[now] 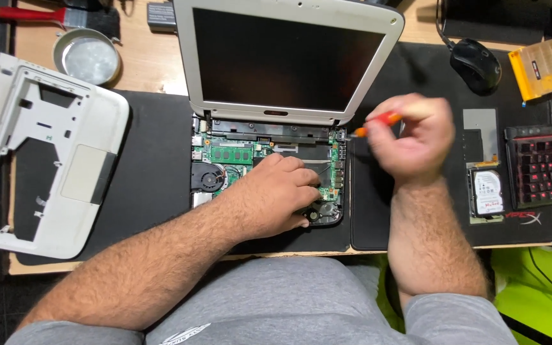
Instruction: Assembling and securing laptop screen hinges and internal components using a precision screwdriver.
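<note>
Your left hand (276, 195) lies flat, fingers loosely spread and holding nothing, on the exposed green motherboard (250, 156) of the opened grey netbook (289, 57) at dead centre of the counter (148, 57). Your right hand (413, 137), at 3 o'clock from the board, has its fingers curled tight round a small orange-handled screwdriver (378, 121), tip touching the board's right edge. The round black fan (211, 177) sits at 9 o'clock of your left hand. The removed matte grey palmrest cover (39, 153) lies far out at 9 o'clock, the shiny hard drive (487, 191) at 3.
</note>
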